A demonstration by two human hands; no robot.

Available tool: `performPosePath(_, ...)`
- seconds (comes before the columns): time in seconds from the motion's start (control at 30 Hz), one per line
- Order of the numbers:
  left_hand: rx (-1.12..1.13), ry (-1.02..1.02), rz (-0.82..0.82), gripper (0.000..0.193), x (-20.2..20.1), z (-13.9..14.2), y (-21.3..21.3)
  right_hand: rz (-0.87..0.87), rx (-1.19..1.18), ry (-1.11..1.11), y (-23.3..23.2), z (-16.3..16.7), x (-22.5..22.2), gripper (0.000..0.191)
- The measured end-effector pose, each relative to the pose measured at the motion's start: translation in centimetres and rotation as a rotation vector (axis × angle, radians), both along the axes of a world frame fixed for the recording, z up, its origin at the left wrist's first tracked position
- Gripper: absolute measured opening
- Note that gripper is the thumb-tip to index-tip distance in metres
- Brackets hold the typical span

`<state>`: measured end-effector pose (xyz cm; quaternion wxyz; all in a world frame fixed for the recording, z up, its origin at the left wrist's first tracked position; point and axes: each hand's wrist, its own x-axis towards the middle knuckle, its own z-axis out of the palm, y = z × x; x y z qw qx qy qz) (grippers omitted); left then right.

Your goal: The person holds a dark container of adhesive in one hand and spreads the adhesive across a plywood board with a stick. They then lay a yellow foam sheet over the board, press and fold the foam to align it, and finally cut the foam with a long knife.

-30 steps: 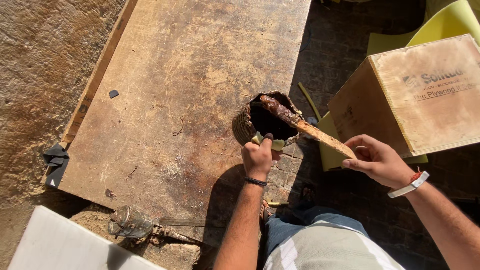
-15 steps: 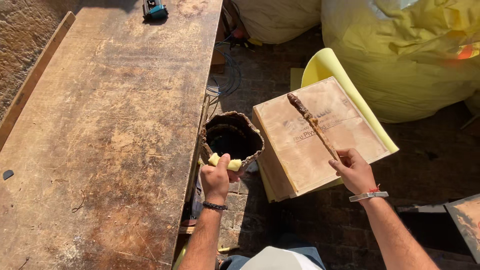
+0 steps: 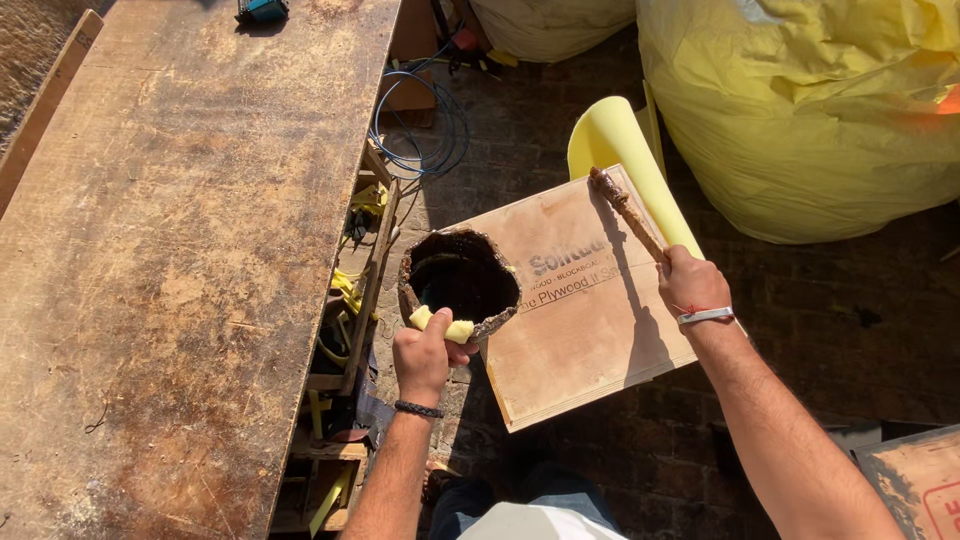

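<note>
fingers [image 3: 437, 330] of the left hand [image 3: 424, 358] were clenched on the near rim of a crusted, dark-lined pot [image 3: 460, 280], the thumb pressing a pale yellow pad [image 3: 443, 324] against that rim. the pot hung in the air between the tabletop [image 3: 170, 260] and a plywood sheet [image 3: 590, 320], its mouth facing up, its far edge overlapping the sheet in the head view. the right hand [image 3: 692, 283] gripped the lower end of a caked stirring stick [image 3: 624, 208], fingers wrapped shut around it; the stick slanted up and away over the plywood, its tip near the sheet's far corner. a white band with a red thread circled the right wrist, a dark bracelet the left. a curled yellow sheet [image 3: 615, 150] showed from behind the plywood. beyond it sat a large yellow sack [image 3: 810, 110] on the brick floor [image 3: 800, 350]. a blue coiled cable [image 3: 425, 140] lay by the worn wooden tabletop's edge, with yellow-handled clutter in the shadowed gap below. a small teal tool [image 3: 262, 10] rested at the tabletop's far end.
</note>
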<state>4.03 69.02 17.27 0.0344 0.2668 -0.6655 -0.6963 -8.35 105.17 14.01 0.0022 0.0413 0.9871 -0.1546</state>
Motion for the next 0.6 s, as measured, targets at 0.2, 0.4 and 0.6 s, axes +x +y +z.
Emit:
performPosePath(0.2, -0.067, -0.073, -0.023, 0.049, -0.2, -0.1, -0.5, -0.075, 0.078, -0.041, 1.1, 0.8, -1.3, 0.027)
performPosePath(0.4, -0.067, -0.047, 0.041, 0.045, 0.7, 0.7, -1.3, -0.208, 0.053, -0.079, 2.3, 1.0, -3.0, 0.028)
performPosePath(0.6, -0.137, -0.059, 0.072, 0.046, 2.3, 1.5, -3.4, -0.03, 0.014, -0.088, -2.5, -0.1, 0.5, 0.025)
